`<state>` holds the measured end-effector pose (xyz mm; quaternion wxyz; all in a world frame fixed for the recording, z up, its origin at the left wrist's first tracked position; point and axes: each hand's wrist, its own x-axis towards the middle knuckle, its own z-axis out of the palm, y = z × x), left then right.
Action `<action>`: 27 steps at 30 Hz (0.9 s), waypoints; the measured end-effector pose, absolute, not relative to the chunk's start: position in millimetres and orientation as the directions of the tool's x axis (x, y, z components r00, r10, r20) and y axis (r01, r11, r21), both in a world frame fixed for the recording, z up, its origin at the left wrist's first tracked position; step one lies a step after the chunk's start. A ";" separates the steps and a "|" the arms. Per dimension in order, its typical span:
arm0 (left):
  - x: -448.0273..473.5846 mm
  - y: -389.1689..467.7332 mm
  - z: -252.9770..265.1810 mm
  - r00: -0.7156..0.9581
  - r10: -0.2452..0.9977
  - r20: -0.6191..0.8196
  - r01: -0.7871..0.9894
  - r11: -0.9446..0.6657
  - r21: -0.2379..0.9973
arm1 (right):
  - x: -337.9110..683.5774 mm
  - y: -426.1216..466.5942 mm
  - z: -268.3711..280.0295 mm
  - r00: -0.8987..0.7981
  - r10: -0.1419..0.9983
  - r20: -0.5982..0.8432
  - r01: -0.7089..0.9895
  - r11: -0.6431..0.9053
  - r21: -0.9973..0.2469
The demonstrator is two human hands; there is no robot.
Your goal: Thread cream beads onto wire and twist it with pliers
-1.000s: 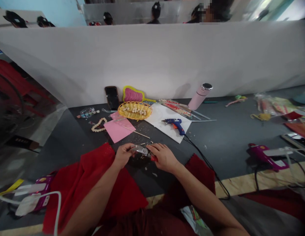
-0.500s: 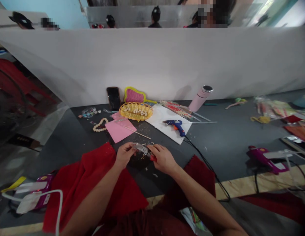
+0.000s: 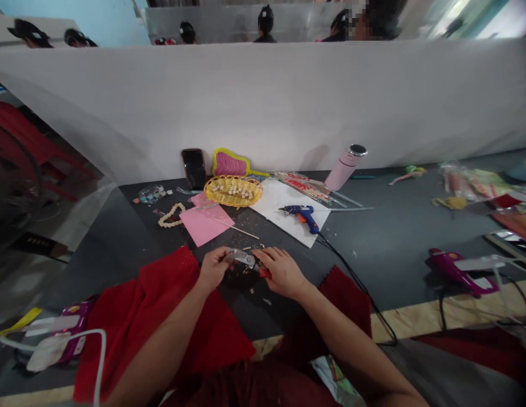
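My right hand (image 3: pixel 286 274) is wrapped around the red handle of a shears-like metal tool (image 3: pixel 245 258) with a round pivot, just above the dark table. At the tool's far end, my left hand (image 3: pixel 215 267) has its thumb and fingers pinched together. Whatever sits between them is too small to make out. Pale chips and short bits lie scattered under and around both hands. A thin wooden stick (image 3: pixel 241 230) lies beyond them, partly across a pink paper sheet (image 3: pixel 207 223). Left of the paper is a heart-shaped ring of pale pieces (image 3: pixel 172 216).
A yellow basket (image 3: pixel 233 198) holds small pale pieces. On white paper (image 3: pixel 280 217) lies a blue glue gun (image 3: pixel 304 216), its cord running to the right. A pink bottle (image 3: pixel 345 167) and a phone (image 3: pixel 194 169) stand by the partition. Red cloth (image 3: pixel 161 305) covers the front left.
The view has shifted slightly. Both hands keep nearly the same place and hold on the tool, which has turned a little flatter.
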<state>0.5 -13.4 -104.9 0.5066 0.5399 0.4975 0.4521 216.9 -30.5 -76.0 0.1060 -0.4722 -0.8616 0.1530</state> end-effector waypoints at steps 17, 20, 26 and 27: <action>6.1 -14.7 -99.3 0.046 0.999 -0.015 -0.054 0.017 0.998 | 210.7 -34.0 -74.7 -0.482 0.875 0.051 0.810 0.467 -0.354; 4.9 -14.4 -102.1 0.036 0.999 -0.020 -0.039 0.021 0.999 | 211.3 -33.2 -73.0 -0.487 0.872 0.040 0.817 0.472 -0.331; -1.2 -12.8 -111.8 0.083 0.996 -0.016 0.021 0.014 1.000 | 214.8 -31.4 -72.6 -0.530 0.847 0.037 0.793 0.510 -0.333; -1.6 -12.6 -112.2 0.092 0.996 -0.015 0.021 0.014 1.000 | 215.2 -31.1 -72.8 -0.533 0.845 0.035 0.790 0.512 -0.337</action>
